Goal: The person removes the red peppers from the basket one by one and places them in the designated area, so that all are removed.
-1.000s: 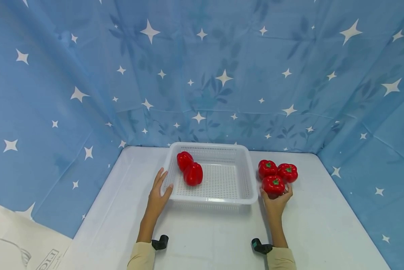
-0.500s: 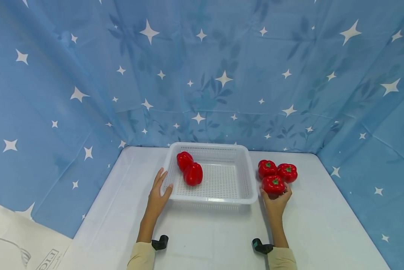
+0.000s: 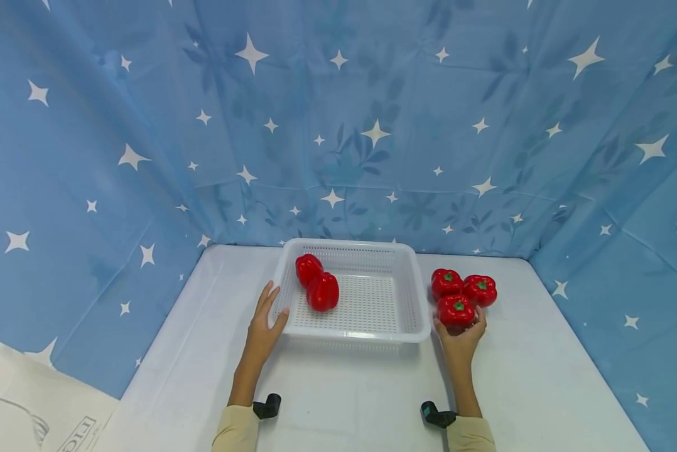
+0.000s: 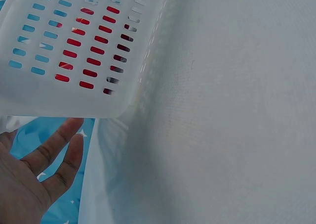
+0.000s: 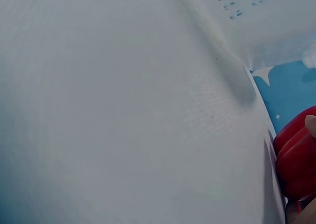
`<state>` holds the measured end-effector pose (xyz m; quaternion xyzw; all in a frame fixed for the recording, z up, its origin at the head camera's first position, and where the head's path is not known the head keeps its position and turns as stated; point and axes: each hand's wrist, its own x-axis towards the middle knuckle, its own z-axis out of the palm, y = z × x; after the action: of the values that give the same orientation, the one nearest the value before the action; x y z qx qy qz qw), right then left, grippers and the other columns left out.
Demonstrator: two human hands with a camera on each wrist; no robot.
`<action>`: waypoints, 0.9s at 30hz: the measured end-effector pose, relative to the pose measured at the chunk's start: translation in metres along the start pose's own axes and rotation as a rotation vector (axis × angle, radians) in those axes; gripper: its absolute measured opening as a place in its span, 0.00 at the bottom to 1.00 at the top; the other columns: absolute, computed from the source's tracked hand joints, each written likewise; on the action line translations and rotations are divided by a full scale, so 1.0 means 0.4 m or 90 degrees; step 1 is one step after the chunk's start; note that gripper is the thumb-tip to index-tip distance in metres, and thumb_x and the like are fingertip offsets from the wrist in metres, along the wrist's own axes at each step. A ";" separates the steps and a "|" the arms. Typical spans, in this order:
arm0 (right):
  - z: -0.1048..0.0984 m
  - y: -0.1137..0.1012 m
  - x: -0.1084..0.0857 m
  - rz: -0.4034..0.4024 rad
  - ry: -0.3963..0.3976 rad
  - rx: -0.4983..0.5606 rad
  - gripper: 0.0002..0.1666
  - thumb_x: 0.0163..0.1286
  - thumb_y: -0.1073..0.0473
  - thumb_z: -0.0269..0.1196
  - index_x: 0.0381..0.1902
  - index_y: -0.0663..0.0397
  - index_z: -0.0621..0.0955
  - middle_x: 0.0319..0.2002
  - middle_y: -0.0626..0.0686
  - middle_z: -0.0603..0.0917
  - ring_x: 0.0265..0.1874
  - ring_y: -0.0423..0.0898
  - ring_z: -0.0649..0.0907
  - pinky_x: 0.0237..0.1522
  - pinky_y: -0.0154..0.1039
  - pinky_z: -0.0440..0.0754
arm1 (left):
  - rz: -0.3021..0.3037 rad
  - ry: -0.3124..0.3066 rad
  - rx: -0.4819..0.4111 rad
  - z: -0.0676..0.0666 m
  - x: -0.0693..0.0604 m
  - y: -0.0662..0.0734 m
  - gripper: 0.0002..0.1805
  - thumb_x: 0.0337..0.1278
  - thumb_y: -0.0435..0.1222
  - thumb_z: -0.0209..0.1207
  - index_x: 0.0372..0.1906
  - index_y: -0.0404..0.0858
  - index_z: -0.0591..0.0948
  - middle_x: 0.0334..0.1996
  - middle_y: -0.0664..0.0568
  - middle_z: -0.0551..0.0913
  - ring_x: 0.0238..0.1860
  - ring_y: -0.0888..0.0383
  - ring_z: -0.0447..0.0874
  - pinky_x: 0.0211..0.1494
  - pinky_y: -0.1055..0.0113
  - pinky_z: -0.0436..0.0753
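Note:
A white perforated basket (image 3: 367, 335) stands on the white table, with two red peppers (image 3: 323, 292) in its left part. My left hand (image 3: 263, 329) lies at the basket's left front corner, fingers spread and relaxed; in the left wrist view the same hand (image 4: 37, 179) is beside the basket wall (image 4: 64, 98). Right of the basket are three red peppers in a cluster. My right hand (image 3: 461, 339) grips the front pepper (image 3: 456, 311), thumb on its left and fingers on its right. Behind it sit the other two, a left one (image 3: 446, 284) and a right one (image 3: 480, 290).
A blue curtain (image 3: 338, 125) with white stars hangs behind and at both sides of the table (image 3: 338, 389). Pale printed material (image 3: 27, 402) shows at the lower left. Black devices (image 3: 267, 407) are strapped on both wrists.

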<state>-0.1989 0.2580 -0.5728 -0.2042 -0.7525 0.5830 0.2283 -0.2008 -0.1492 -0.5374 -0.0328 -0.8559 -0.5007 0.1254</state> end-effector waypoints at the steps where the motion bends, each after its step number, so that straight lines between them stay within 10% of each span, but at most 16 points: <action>1: -0.001 -0.001 -0.002 -0.002 -0.002 -0.001 0.63 0.55 0.64 0.72 0.76 0.38 0.44 0.75 0.53 0.49 0.77 0.54 0.49 0.72 0.62 0.60 | 0.001 0.001 0.001 0.000 0.000 0.000 0.32 0.67 0.45 0.56 0.74 0.49 0.63 0.78 0.59 0.52 0.79 0.51 0.49 0.73 0.50 0.64; 27: -0.032 -0.042 0.005 -0.144 0.090 -0.031 0.59 0.54 0.57 0.74 0.75 0.43 0.51 0.71 0.53 0.54 0.71 0.48 0.55 0.70 0.62 0.65 | 0.008 0.014 -0.013 0.006 0.001 -0.010 0.32 0.67 0.45 0.56 0.74 0.48 0.64 0.78 0.59 0.53 0.79 0.50 0.50 0.72 0.48 0.64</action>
<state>-0.1938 0.2652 -0.5534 -0.1639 -0.7668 0.5194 0.3397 -0.2024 -0.1490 -0.5421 -0.0340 -0.8491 -0.5089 0.1373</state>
